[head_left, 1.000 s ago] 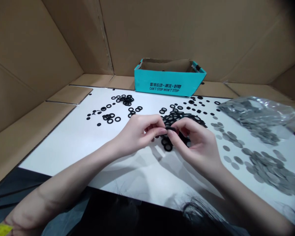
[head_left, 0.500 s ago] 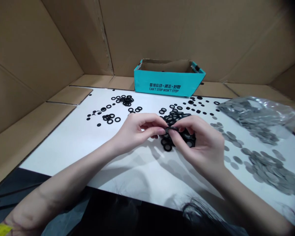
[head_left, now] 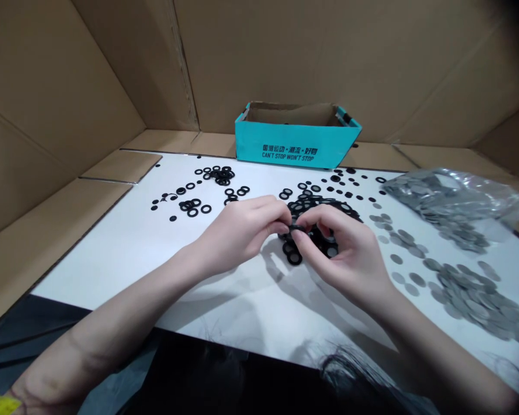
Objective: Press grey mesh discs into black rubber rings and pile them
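Note:
Between my two hands a small black ring (head_left: 297,227) is pinched, seen nearly edge-on. My left hand (head_left: 253,227) has its thumb and fingers closed at the ring's left side. On the other side, my right hand (head_left: 339,242) grips it between thumb and index finger. Fingers cover much of the ring, so whether a disc sits in it cannot be made out. Just below and behind lies a pile of black rings (head_left: 311,202), several with grey centres. To the right, loose grey discs (head_left: 480,300) form a heap on the white table.
A turquoise box (head_left: 294,144) stands at the back edge. A clear plastic bag (head_left: 441,196) of grey discs lies at right. More black rings (head_left: 220,174) and small black discs (head_left: 173,218) are scattered at left. Cardboard walls (head_left: 328,57) surround the table.
Both hands have shifted slightly left, still pinching the ring together. My left fingers have curled in more. The piles look the same.

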A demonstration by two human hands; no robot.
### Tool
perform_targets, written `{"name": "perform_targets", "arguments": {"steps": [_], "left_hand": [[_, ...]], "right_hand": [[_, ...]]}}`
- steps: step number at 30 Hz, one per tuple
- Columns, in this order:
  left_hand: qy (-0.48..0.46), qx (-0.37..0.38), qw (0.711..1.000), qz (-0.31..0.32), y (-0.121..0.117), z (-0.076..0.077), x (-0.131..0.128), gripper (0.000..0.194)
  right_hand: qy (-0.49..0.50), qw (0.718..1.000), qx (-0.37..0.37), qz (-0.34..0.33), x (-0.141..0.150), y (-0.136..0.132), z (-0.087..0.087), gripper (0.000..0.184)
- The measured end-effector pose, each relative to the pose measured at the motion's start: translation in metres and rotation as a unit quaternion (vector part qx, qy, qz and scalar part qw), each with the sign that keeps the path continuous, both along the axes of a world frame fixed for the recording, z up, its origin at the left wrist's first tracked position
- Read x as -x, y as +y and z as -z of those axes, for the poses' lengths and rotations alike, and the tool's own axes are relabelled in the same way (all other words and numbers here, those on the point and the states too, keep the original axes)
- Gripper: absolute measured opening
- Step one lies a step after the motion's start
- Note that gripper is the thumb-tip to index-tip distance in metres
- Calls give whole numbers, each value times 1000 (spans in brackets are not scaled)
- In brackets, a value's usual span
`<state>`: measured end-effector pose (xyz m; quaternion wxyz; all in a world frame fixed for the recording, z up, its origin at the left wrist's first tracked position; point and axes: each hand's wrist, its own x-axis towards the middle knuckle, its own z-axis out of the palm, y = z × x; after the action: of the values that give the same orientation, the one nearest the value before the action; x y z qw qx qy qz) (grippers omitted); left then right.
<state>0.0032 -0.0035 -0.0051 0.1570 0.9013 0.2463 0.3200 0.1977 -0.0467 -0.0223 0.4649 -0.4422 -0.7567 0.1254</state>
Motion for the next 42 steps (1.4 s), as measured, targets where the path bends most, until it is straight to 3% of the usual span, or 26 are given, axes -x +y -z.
{"name": "perform_targets", "arguments": {"steps": [7,17,25,30,38,42], "left_hand": [[-6,55,998,15,0,2,-3,16],[84,-108,991,-8,0,1,1,23],[-9,61,998,8,0,5,-4,15],[-28,129,991,26,0,2,-4,17],[45,37,998,13,1,-3,1,18],[44,-11,999,2,1,1,0,19]], "right_hand": [[36,999,33,7,3,-1,6,9],[-68,997,-16,-38,0,2,4,16],[57,994,96,1,2,0,4,6],[73,992,102,1,3,-1,6,5],[-46,999,2,-21,0,1,5,14],[-51,998,-4,-21,1,2,5,14]]}}
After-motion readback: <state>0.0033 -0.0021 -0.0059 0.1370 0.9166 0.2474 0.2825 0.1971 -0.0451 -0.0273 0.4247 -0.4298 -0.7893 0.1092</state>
